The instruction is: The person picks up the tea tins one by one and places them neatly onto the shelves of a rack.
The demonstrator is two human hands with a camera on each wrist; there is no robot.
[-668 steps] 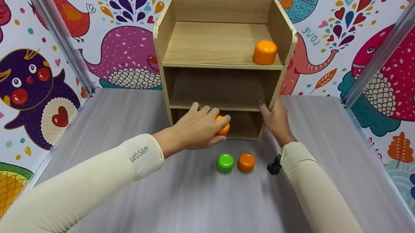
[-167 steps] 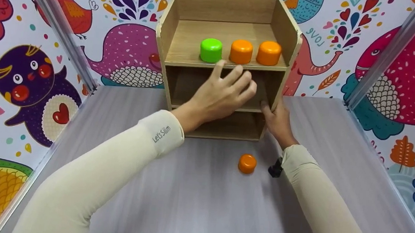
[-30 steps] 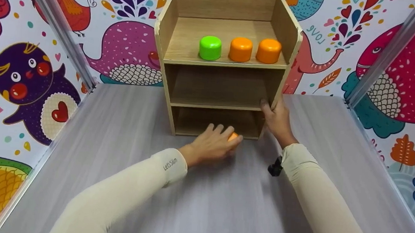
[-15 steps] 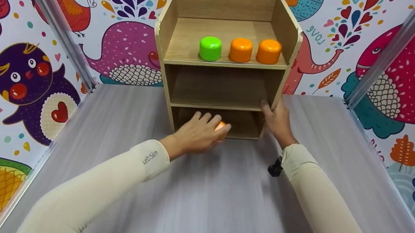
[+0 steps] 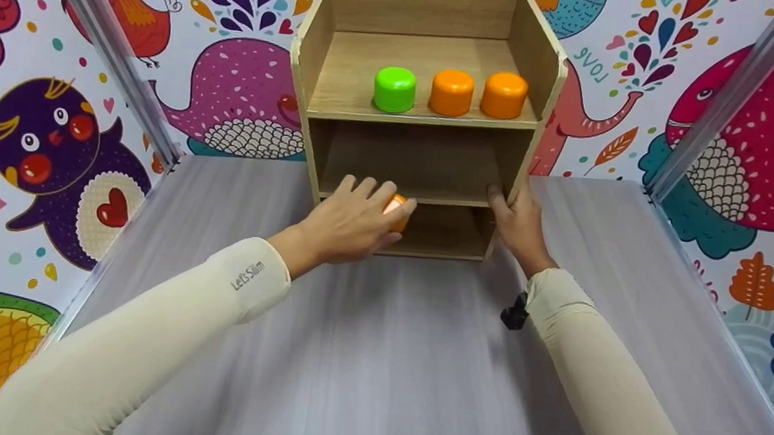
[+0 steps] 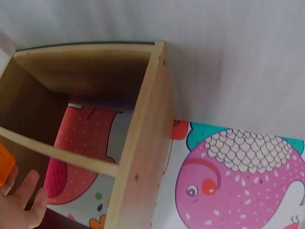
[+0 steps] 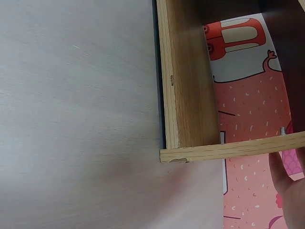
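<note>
In the head view, my left hand grips an orange round-topped plastic cylinder in front of the wooden shelf's middle board. Its fingers hide part of the cylinder. The left wrist view catches that cylinder and the fingertips at its left edge. On the top tier of the shelf stand a green cylinder and two orange ones, in a row near the front edge. My right hand holds the shelf's right side panel, thumb at the front edge.
The two lower compartments face me. A small black object sits at my right wrist. Grey tabletop spreads in front of the shelf. Cartoon-printed walls and metal posts stand behind and at the sides.
A green and an orange cylinder have joined the first orange one on top. My left hand has picked the last orange one off the table and moved it up and left. My right hand stays put.
</note>
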